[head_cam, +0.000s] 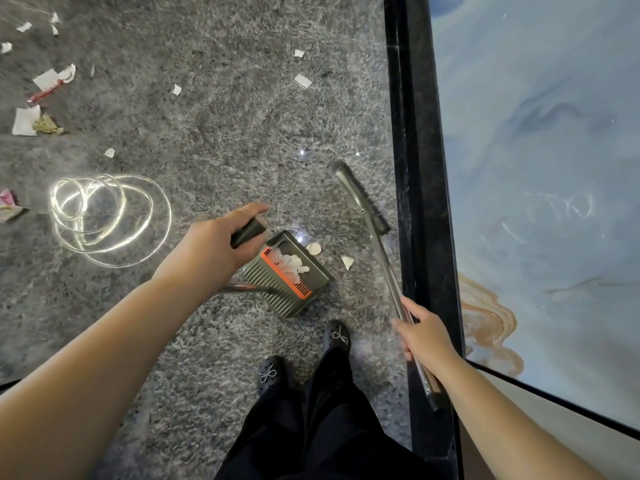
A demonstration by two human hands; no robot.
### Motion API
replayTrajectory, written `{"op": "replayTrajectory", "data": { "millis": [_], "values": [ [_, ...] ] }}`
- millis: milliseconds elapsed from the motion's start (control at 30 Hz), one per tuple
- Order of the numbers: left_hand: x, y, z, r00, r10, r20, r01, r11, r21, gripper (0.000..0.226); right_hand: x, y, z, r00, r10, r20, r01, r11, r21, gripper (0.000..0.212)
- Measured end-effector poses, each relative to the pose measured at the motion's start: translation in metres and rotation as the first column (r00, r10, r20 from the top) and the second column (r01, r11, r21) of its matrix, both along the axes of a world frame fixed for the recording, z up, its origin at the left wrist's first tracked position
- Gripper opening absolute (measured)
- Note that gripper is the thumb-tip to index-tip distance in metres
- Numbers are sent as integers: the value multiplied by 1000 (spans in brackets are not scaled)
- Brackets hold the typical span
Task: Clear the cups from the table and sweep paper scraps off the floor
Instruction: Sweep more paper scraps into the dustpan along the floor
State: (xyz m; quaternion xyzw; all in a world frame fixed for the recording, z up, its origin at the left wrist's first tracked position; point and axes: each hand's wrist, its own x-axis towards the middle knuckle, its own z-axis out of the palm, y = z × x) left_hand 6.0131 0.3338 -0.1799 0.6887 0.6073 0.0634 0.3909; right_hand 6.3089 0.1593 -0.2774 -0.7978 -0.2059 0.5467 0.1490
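Beside dustpan (290, 273), paper scraps (347, 261), black ledge (412, 168)

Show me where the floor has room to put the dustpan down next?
Bare grey speckled floor lies between the looped light reflection and the broom's dark brush head. More bare floor sits below the left forearm. It is crowded at the far left, where white paper scraps cluster, and beside the green dustpan, where two scraps lie.
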Motion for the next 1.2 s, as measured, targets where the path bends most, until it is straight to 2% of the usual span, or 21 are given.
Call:
{"op": "replayTrajectory", "data": {
  "millis": [200, 333, 500, 700, 867, 1000, 1200],
  "values": [
    [1, 1, -2, 1000, -17, -13, 17, 1000, 18, 44, 33, 39, -28, 992, -100, 73, 97, 994, 53, 56],
    [2, 0, -3, 1000, -10, -1, 10, 1000, 18, 43, 52, 70, -61, 993, -73, 97, 77, 996, -44, 55],
    [2, 1, -4, 1000, -12, -18, 13, 999, 38, 44, 62, 88, -83, 1000, -7, 16, 10, 981, -195, 59],
    [2, 0, -5, 1000, -21, 7, 21, 999, 39, 46, 37, 75, -65, 999, 41, 1, -40, 984, -175, 58],
    [3, 1, -4, 1000, -23, -4, 24, 999, 33, 46, 9, 49, -36, 993, 64, -99, -82, 979, -184, 57],
    [1, 1, -5, 1000, -26, -16, 26, 1000, 2, 43, -13, 28, -19, 979, 15, -201, -47, 986, -157, 56],
    [-15, 0, 8, 997, -69, -35, 68, 997, -19, 42, -29, 13, -1, 976, -66, -206, 38, 989, -141, 55]
  ]
}}
